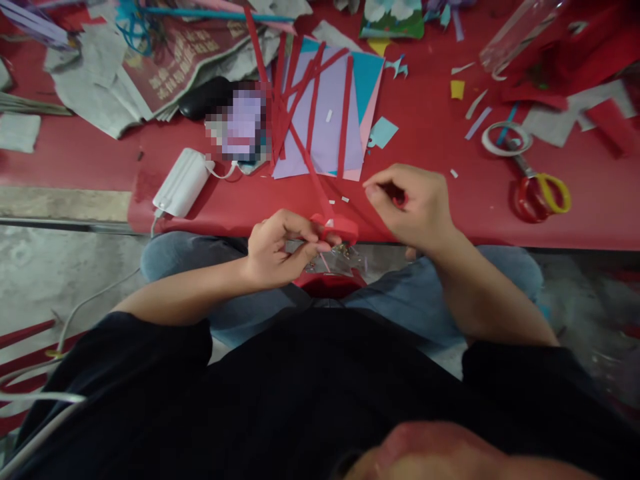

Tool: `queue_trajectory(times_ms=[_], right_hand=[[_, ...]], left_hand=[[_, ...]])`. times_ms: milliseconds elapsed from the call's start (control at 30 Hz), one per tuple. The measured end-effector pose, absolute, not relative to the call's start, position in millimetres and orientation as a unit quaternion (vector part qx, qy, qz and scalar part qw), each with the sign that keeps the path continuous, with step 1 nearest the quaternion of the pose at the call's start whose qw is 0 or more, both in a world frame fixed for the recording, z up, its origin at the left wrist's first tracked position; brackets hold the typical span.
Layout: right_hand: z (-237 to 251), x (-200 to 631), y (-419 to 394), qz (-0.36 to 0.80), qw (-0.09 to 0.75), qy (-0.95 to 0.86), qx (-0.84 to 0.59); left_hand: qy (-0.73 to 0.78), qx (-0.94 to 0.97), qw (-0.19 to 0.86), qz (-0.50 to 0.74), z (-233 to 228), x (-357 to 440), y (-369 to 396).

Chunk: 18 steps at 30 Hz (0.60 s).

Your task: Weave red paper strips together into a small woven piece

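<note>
Two hands work at the desk [450, 220] edge: our left hand [275, 250] pinches the folded red paper strip [334, 225], our right hand [413, 203] closed on its end, folding apparently unfinished

Newspaper [165, 67] has print, too blurred to read.

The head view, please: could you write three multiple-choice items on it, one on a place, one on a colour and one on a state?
1. Where do the scissors lie?
A. on the table, right of the hands
B. in the lap
C. on the newspaper

2. What colour is the strip in the left hand?
A. blue
B. red
C. yellow

3. How is the right hand?
A. flat on the table
B. pinched shut on something small and red
C. holding the scissors

A: they lie by the tape ring.
B: it matches the red table.
B: the fingertips meet.
</note>
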State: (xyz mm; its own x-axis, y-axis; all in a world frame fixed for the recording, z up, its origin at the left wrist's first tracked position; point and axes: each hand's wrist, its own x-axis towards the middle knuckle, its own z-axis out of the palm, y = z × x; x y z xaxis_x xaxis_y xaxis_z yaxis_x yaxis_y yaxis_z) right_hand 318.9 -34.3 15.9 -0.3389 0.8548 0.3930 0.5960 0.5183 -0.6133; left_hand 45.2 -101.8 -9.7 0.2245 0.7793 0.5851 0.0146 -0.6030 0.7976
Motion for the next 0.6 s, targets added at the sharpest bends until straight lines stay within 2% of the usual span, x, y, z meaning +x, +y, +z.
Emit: queue_trajectory(times_ms=[100,233,433,600], right_hand=[[-13.3,328.0,-3.6,0.22,0.284,-0.786,-0.503],[-31.9,332.3,14.7,0.224,0.202,-0.795,-0.526],[-30.7,319.1,34.0,0.198,0.211,-0.795,-0.533],[-30.4,278.9,117.7,0.169,0.183,-0.793,-0.557]], left_hand=[[0.192,0.727,0.343,0.563,5.8,43.8,-100.0],[0.079,0.735,0.442,0.509,27.8,41.4,-102.4],[0.118,0.628,0.539,0.549,32.6,34.8,-115.9],[0.163,0.559,0.607,0.541,22.0,28.4,-115.8]])
